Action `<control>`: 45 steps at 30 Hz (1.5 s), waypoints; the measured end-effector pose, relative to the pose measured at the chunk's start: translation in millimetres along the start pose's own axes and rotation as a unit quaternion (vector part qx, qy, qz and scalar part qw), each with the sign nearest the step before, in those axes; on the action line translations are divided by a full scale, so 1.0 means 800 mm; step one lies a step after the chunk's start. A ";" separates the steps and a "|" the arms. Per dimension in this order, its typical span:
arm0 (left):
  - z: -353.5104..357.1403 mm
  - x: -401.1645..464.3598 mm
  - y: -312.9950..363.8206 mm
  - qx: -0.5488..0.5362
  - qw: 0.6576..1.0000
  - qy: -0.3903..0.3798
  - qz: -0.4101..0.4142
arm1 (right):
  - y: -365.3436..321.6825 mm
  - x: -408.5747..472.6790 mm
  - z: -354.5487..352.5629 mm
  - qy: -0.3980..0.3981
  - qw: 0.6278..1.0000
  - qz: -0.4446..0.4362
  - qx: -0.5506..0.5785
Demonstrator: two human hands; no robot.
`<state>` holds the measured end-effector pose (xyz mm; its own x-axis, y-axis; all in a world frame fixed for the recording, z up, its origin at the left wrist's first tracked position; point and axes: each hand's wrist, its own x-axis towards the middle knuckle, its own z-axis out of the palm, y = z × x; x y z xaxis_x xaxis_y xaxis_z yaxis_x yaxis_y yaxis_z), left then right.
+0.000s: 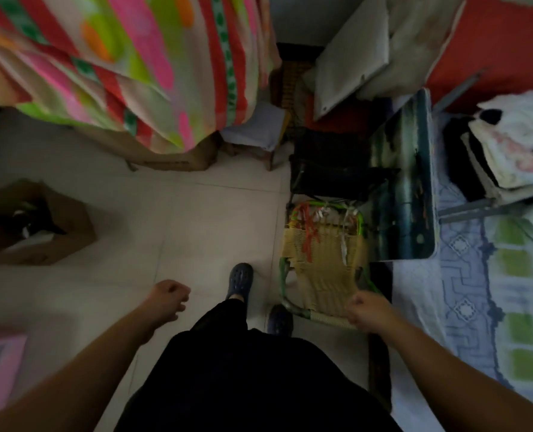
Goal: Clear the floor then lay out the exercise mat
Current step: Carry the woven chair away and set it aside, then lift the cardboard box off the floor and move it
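The person stands on the pale tiled floor (178, 219), both arms reaching forward and down. The left hand (169, 299) is curled into a loose fist over bare tile, its grip holding nothing. The right hand (369, 311) is also curled; its grip sits at the near edge of a low woven chair (324, 260) with a green frame, though I cannot tell whether the fingers actually hold that edge. The chair stands on the floor just beside the bed (477, 291). An open cardboard box (38, 222) sits on the floor to the left. An exercise mat cannot be made out
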<state>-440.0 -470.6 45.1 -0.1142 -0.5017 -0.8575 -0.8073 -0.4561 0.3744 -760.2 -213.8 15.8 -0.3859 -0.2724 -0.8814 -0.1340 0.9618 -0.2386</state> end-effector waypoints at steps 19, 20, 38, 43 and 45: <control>-0.040 -0.136 -0.308 -0.125 0.979 0.081 -0.141 | -0.298 -0.025 0.149 -0.051 0.970 -0.157 -0.180; -0.052 -0.136 -0.321 -0.126 0.979 0.079 -0.137 | -0.319 -0.032 0.174 -0.060 0.971 -0.160 -0.170; -0.368 -0.111 -0.562 -0.296 0.912 0.168 -0.228 | -0.501 -0.096 0.479 -0.099 0.916 -0.190 -0.338; -0.412 -0.068 -0.541 -0.306 0.915 0.116 -0.237 | -0.554 -0.049 0.473 -0.086 0.921 -0.147 -0.350; -0.440 -0.045 -0.520 -0.308 0.917 0.114 -0.226 | -0.581 -0.027 0.474 -0.085 0.921 -0.127 -0.359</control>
<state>103.7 -521.6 44.5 0.3322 -0.2683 -0.9042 -0.2533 -0.9489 0.1885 -343.4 -644.9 -9.1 -0.1185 -0.4196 -0.8999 -0.7922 0.5864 -0.1691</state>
